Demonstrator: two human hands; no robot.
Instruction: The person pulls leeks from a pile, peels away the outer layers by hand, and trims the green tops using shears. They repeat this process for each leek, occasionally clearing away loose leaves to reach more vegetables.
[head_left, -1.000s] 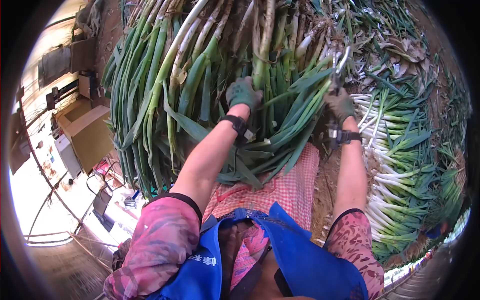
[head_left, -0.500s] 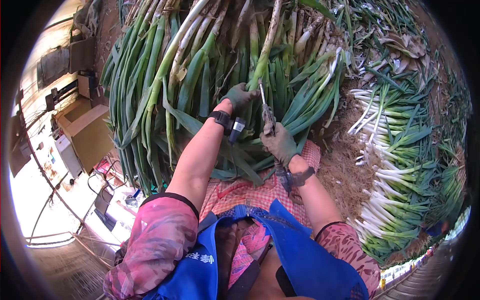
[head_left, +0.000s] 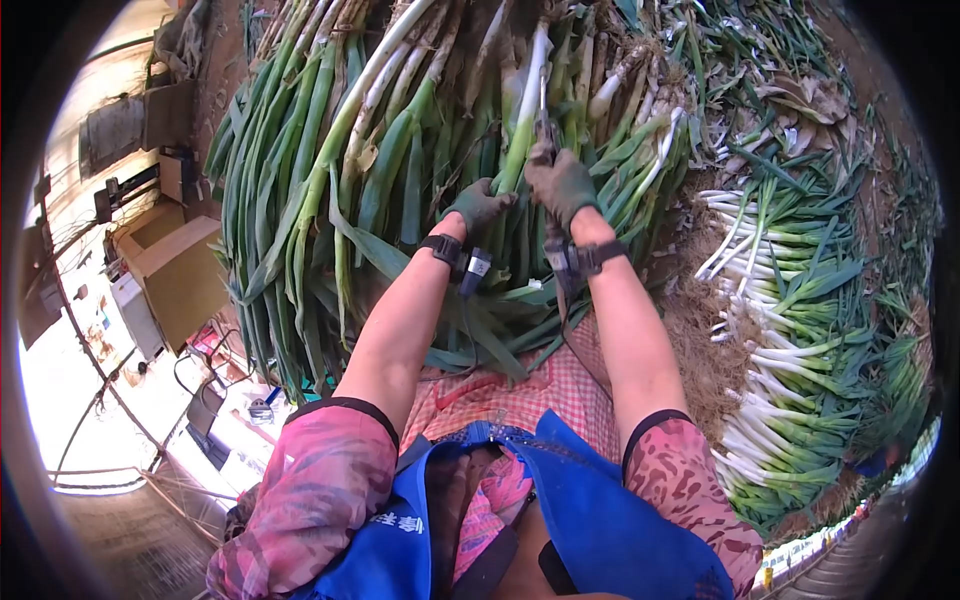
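My left hand, in a dark green work glove, is closed around the green part of a long green onion, whose peeled upper stalk shows white. My right hand, gloved alike, grips an air blow gun with a thin metal nozzle lying along the white stalk, pointing toward the root end. Part of the gun's body is hidden by the fingers. Beneath both hands spreads a big heap of unpeeled green onions, their leaves hanging toward my lap.
Cleaned green onions lie in a long row at the right, white ends toward me, beside a mat of brown roots. Stripped leaf waste covers the ground at the upper right. A cardboard box stands at the left.
My right hand has moved up with the blow gun, its nozzle now farther along the stalk. The held green onion's upper stalk has turned from green and brownish to bare white.
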